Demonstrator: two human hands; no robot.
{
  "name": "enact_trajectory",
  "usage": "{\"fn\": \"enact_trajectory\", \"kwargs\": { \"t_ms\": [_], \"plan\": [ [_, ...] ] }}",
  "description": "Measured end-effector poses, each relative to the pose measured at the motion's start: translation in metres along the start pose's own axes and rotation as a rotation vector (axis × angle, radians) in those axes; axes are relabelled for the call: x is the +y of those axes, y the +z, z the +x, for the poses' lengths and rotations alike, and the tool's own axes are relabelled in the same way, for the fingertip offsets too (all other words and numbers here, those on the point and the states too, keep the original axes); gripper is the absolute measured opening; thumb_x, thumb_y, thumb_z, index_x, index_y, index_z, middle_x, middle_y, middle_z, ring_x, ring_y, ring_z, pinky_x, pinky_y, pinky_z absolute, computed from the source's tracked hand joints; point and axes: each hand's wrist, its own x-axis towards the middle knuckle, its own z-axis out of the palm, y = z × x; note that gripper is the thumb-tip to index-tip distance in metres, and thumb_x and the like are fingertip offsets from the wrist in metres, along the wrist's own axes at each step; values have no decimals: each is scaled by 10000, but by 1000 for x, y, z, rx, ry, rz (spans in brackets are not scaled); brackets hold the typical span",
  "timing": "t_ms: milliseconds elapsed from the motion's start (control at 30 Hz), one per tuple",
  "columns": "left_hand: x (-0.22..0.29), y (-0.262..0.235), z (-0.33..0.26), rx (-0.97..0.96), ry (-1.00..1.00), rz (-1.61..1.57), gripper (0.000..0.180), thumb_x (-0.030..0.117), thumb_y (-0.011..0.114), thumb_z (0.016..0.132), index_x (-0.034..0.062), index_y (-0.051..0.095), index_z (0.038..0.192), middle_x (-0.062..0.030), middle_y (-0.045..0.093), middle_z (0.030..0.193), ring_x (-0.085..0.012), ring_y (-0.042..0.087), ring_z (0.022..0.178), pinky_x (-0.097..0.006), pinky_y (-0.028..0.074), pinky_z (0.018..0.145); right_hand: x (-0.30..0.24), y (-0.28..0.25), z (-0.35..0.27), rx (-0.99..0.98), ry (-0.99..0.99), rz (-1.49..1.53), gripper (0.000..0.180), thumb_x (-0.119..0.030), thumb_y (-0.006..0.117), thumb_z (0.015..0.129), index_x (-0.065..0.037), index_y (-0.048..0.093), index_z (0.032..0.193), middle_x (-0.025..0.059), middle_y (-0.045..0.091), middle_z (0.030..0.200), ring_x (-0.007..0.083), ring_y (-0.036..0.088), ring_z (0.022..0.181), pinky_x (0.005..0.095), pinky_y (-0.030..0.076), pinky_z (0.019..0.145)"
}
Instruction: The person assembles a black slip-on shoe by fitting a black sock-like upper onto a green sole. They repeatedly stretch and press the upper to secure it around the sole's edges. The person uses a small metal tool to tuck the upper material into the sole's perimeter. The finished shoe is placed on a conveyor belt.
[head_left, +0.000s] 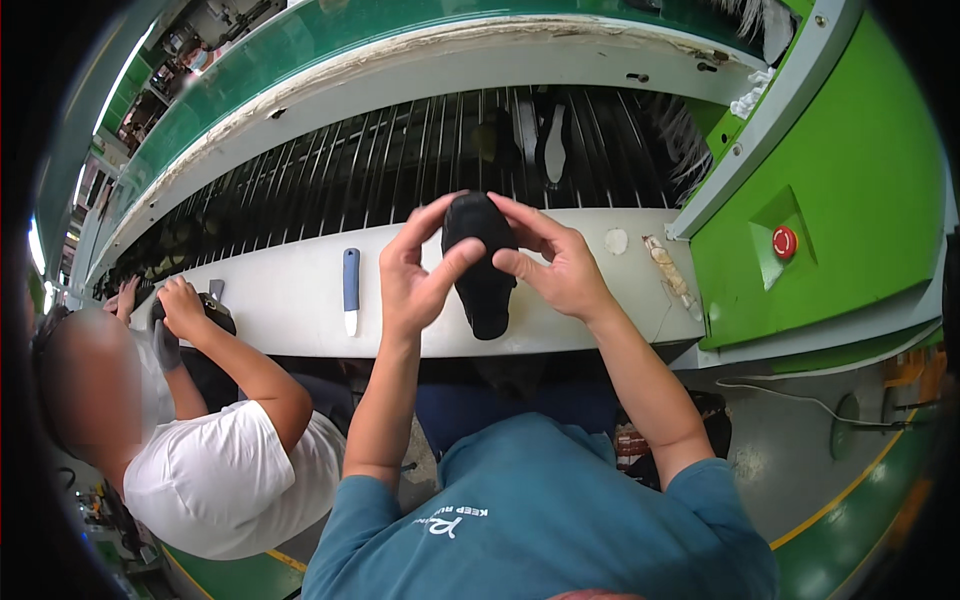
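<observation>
A black shoe point(484, 290) is held between my two hands over the white worktop, one end toward the rollers and the other toward me. My left hand point(420, 270) grips its left side, thumb across the top and fingers around the far end. From the other side, my right hand point(555, 265) presses its fingertips to the far end, with the thumb at the shoe's right edge. To the left of my left hand lies a blue-handled tool with a short white blade point(351, 290). On the dark rollers beyond are a black-edged shoe sole with a pale middle point(555, 150) and dark shoe pieces beside it.
A roller conveyor point(350, 175) runs behind the worktop point(285, 290). At right stand a green machine housing with a red push button point(784, 242), a wrapped stick-like object point(672, 272) and a round white piece point(616, 241). A co-worker in white point(225, 470) handles a dark item at left.
</observation>
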Motion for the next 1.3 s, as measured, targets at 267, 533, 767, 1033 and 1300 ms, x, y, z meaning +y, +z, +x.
{"fn": "enact_trajectory", "kwargs": {
  "t_ms": [267, 533, 767, 1033, 1300],
  "plan": [
    [-46, 30, -2, 286, -98, -228, 833, 644, 192, 1212, -14, 700, 1284, -92, 737, 1131, -181, 689, 1043, -319, 542, 961, 26, 25, 16, 133, -122, -76, 601, -268, 904, 980, 9, 711, 1477, 125, 790, 1363, 210, 740, 1258, 375, 556, 1137],
    [-52, 23, -7, 427, 23, -191, 632, 459, 364, 1249, -53, 732, 1221, -67, 761, 1031, -125, 670, 909, -276, 545, 838, 34, 29, 31, 111, 10, 203, 414, -221, 847, 1035, -2, 782, 1380, 90, 829, 1244, 120, 758, 1087, 276, 616, 994],
    [-41, 38, -14, 387, 7, -160, 687, 443, 285, 1258, -77, 714, 1392, -133, 787, 1222, -208, 714, 1141, -331, 534, 1055, 42, 15, 19, 134, -12, 232, 403, -228, 797, 1083, 16, 749, 1400, 78, 823, 1207, 100, 742, 1083, 264, 596, 970],
    [-55, 52, -25, 133, 59, -71, 861, 568, 790, 985, -21, 543, 1562, -204, 631, 1499, -336, 650, 1376, -434, 489, 1185, 43, -6, -1, 266, 30, 239, 445, -232, 740, 1126, 42, 666, 1468, 92, 794, 1265, 121, 721, 1161, 286, 553, 1052],
    [-53, 60, -34, 25, 151, 165, 831, 358, 1002, 779, 22, 626, 1441, -198, 714, 1326, -391, 715, 1194, -456, 572, 1044, 16, -18, 0, 221, -91, 169, 455, -240, 740, 1119, 44, 633, 1458, 182, 758, 1367, 240, 732, 1252, 385, 564, 1125]
  ]
}}
